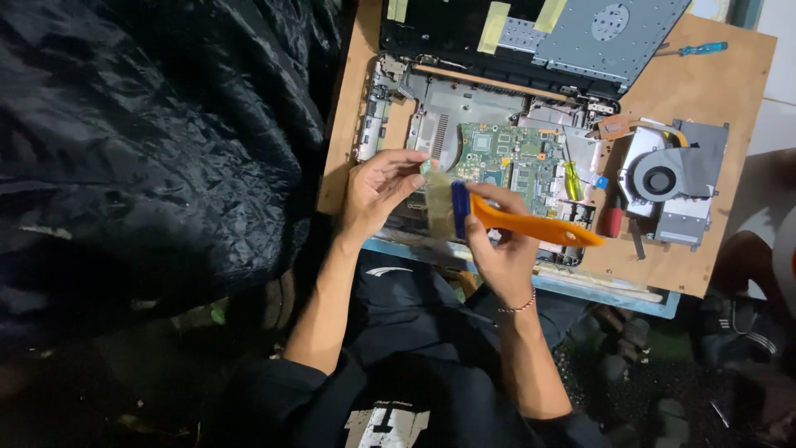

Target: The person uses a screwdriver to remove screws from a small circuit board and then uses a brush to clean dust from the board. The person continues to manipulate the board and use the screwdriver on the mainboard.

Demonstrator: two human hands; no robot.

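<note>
Orange-handled brush (pixel 497 217) — right hand's (pixel 503 253) fingers around it

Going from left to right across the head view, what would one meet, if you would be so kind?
Black plastic sheet → left hand → brush bristles → orange brush handle → cooling fan.

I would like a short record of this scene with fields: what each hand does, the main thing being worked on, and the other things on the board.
left hand: fingers touch the pale bristles of the brush
right hand: holds the brush by its orange handle
work item: opened laptop, green circuit board exposed
surface: wooden board
beside laptop: removed cooling fan; blue-handled screwdriver; red-handled tool
on laptop: yellow-handled screwdriver
left of board: black plastic sheet
</note>
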